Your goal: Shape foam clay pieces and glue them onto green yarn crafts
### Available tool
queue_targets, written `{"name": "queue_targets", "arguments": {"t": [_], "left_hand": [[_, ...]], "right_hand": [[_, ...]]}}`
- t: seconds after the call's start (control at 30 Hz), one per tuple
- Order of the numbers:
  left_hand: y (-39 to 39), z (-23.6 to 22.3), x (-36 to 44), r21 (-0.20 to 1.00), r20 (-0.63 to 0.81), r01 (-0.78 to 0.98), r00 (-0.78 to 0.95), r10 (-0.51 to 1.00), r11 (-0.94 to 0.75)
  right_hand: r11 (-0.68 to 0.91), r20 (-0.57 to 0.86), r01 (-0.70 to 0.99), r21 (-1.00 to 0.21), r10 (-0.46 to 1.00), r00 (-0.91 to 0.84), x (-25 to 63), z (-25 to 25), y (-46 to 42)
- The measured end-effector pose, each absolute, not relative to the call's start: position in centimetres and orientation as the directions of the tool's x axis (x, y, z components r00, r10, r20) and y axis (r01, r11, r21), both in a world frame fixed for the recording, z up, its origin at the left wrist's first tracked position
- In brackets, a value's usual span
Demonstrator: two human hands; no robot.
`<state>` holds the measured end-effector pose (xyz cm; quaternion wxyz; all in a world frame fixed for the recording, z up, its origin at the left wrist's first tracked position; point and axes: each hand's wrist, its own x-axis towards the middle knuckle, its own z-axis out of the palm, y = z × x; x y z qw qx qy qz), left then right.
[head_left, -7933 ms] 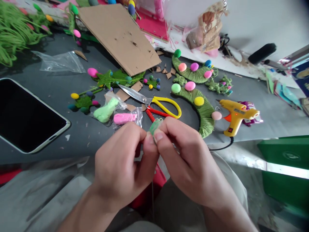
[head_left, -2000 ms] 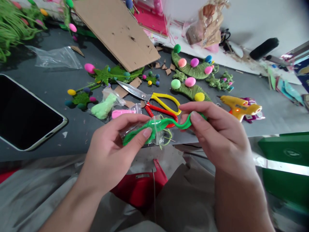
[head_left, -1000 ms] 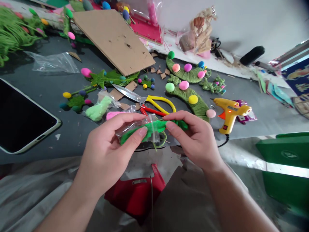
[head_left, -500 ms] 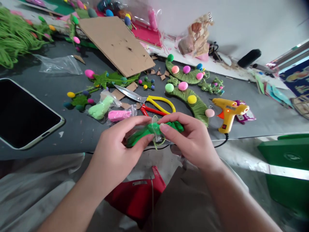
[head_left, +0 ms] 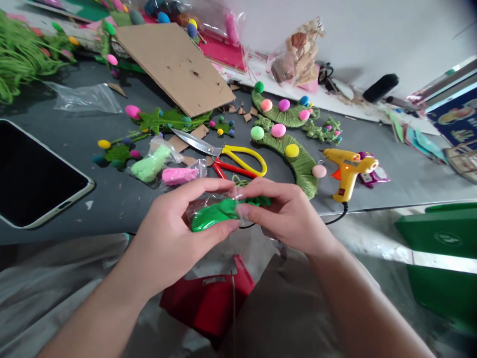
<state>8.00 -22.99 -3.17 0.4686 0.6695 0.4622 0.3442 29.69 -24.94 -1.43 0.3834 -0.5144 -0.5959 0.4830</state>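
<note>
Between my two hands, just over the table's front edge, is a clear plastic bag of green modelling clay (head_left: pixel 214 215). My left hand (head_left: pixel 182 219) is closed around the fuller end, thumb below and fingers above. My right hand (head_left: pixel 285 211) pinches the bag near its middle, with more green showing beneath its fingers. A thin light-green strand of yarn (head_left: pixel 240 181) is at the fingertips. Just beyond lie scissors (head_left: pixel 219 151) with one yellow and one red handle. Bagged pink clay (head_left: pixel 181 175) and bagged pale-green clay (head_left: pixel 151 166) rest left of them.
A phone (head_left: pixel 37 174) lies at the left. Yarn-wrapped green arcs (head_left: pixel 303 166) with coloured balls sit beyond my right hand. A yellow glue gun (head_left: pixel 348 169) with a lit light stands at right. Cardboard (head_left: pixel 175 64) lies at the back; a green bin (head_left: pixel 443 233) is lower right.
The green clay bag has turned so more of its left end shows. The yarn loop that hung below the bag no longer shows there; strands now appear above my fingertips.
</note>
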Motion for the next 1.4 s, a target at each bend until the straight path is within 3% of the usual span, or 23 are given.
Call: {"name": "queue_targets", "arguments": {"t": [0.17, 0.3, 0.47, 0.7, 0.87, 1.2, 1.4], "left_hand": [[-23.3, -3.3, 8.3, 0.839, 0.150, 0.429, 0.407, 0.901, -0.333], [-23.7, -3.7, 8.5, 0.618, 0.286, 0.587, 0.452, 0.845, -0.523], [-23.7, -3.4, 8.4, 0.460, 0.342, 0.676, 0.464, 0.817, -0.576], [-23.6, -3.1, 8.5, 0.455, 0.313, 0.700, 0.452, 0.835, -0.550], [-23.5, -3.6, 8.2, 0.484, 0.347, 0.665, 0.451, 0.822, -0.569], [-23.4, -3.9, 8.0, 0.483, 0.366, 0.602, 0.521, 0.771, -0.636], [-23.5, -3.9, 8.4, 0.453, 0.383, 0.581, 0.557, 0.737, -0.676]], "right_hand": [[0.040, -0.022, 0.284, -0.958, 0.977, -0.210, 29.5, -2.1, -25.1], [0.060, 0.009, 0.352, -0.934, 0.989, -0.145, 29.0, -2.3, -25.2], [0.132, 0.017, 0.423, -0.896, 0.964, -0.265, 29.2, -1.5, -25.3], [0.080, 0.045, 0.457, -0.886, 0.995, -0.088, 28.9, -1.5, -25.6], [0.125, 0.053, 0.368, -0.921, 0.978, -0.200, 28.9, -1.7, -25.5], [0.249, 0.026, 0.473, -0.845, 0.903, -0.430, 29.3, -1.7, -25.7], [0.243, -0.057, 0.586, -0.773, 0.893, -0.446, 28.4, -1.0, -25.8]]}}
